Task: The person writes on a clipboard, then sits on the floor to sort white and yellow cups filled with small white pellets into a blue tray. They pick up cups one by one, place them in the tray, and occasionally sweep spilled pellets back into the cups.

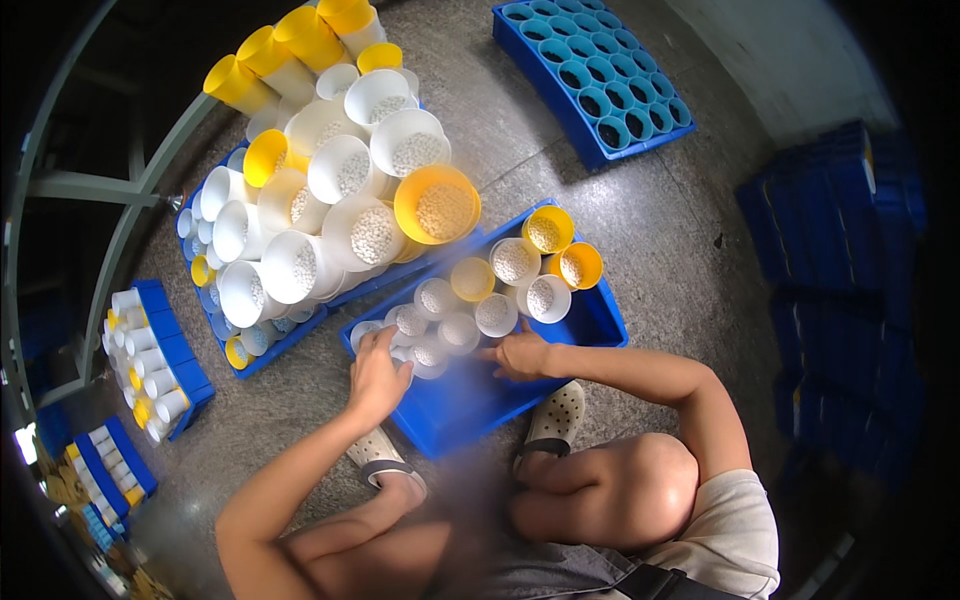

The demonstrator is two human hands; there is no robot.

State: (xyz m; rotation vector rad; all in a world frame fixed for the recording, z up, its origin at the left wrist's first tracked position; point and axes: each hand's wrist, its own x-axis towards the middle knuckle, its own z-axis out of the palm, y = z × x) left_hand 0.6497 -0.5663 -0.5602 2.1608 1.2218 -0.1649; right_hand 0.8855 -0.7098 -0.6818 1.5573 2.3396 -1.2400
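A blue tray [590, 325] lies on the floor before me, with several white and yellow cups full of small white pellets standing at its far side. My left hand [378, 378] is at the tray's left end, its fingers and thumb apart against the outer white cups; a white cup [427, 356] is just right of its thumb. My right hand [520, 353] reaches in from the right, one finger stretched toward a white cup [459, 333] and another part raised beside a second white cup [496, 315]. Neither hand visibly encloses a cup.
Beyond the tray, a large stack of white and yellow cups [365, 235] with pellets fills another blue tray. A blue tray of teal cups [610, 130] with dark contents stands far right. Blue crates [830, 300] are stacked at right; more cup-filled trays [175, 350] stand left.
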